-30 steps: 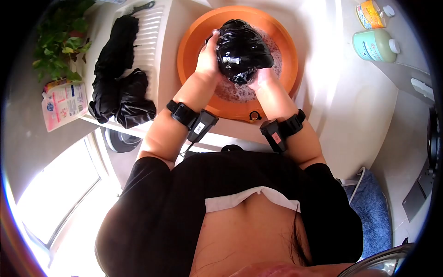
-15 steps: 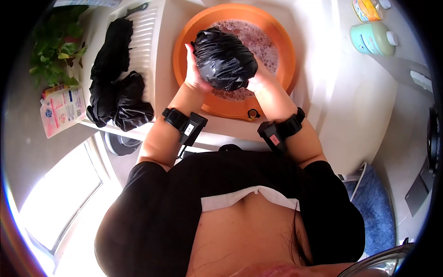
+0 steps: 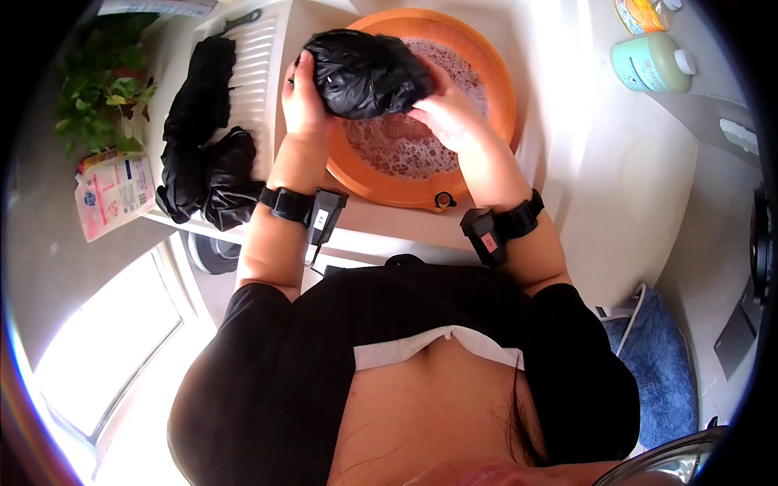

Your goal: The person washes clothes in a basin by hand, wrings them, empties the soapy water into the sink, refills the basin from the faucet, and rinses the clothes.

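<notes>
A bunched, shiny wet black cloth (image 3: pixel 366 74) is held between both my hands, above the left part of an orange basin (image 3: pixel 501 97). My left hand (image 3: pixel 305 99) grips its left end, thumb up along the near side. At the right end, my right hand (image 3: pixel 450 112) has its fingers around the cloth, partly hidden behind it. Below lies foamy, reddish-brown water (image 3: pixel 397 150) in the basin. What kind of garment the cloth is cannot be made out.
More dark wet clothes (image 3: pixel 203 134) lie on the ribbed washboard (image 3: pixel 258 73) to the left. A potted plant (image 3: pixel 101 97) and a detergent pouch (image 3: pixel 115 194) are beyond it. A green bottle (image 3: pixel 651 63) stands at the upper right. A blue towel (image 3: pixel 658 364) hangs lower right.
Both hands have carried the black cloth left and slightly away from me, towards the washboard side. The bundle has turned and stretched wider, uncovering more of the foamy water.
</notes>
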Tool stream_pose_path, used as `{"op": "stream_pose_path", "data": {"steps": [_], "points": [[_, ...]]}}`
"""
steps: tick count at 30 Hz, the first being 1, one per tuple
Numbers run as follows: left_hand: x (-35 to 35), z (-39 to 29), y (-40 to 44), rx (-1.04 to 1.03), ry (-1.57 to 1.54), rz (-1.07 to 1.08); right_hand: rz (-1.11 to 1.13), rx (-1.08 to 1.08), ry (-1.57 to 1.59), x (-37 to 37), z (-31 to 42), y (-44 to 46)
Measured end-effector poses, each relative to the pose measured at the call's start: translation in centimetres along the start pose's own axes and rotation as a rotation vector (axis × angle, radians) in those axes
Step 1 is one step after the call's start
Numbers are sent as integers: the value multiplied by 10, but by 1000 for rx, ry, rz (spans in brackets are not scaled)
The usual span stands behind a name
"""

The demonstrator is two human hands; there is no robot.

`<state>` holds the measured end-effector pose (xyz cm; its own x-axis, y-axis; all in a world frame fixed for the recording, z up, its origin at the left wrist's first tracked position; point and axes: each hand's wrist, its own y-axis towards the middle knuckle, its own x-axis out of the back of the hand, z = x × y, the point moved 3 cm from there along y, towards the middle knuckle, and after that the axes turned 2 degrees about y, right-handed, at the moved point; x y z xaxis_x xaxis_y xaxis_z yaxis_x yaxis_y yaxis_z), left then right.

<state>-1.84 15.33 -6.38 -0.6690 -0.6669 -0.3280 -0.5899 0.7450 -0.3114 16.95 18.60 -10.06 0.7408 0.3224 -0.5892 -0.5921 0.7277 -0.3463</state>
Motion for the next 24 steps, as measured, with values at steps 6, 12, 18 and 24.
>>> {"op": "stream_pose_path", "data": {"steps": [6, 12, 18, 24], "points": [[-14, -15, -13, -311, 230, 181, 138, -44, 369, -16, 15, -12], [-41, 2, -47, -324, 456, 363, 82, 48, 539, -1, 1, 2], [-39, 25, -48, 182, 171, 427, 34, -93, 634, 2, -7, 1], [-35, 29, -40, 398, 66, 321, -30, -142, 644, -4, -13, 4]]}}
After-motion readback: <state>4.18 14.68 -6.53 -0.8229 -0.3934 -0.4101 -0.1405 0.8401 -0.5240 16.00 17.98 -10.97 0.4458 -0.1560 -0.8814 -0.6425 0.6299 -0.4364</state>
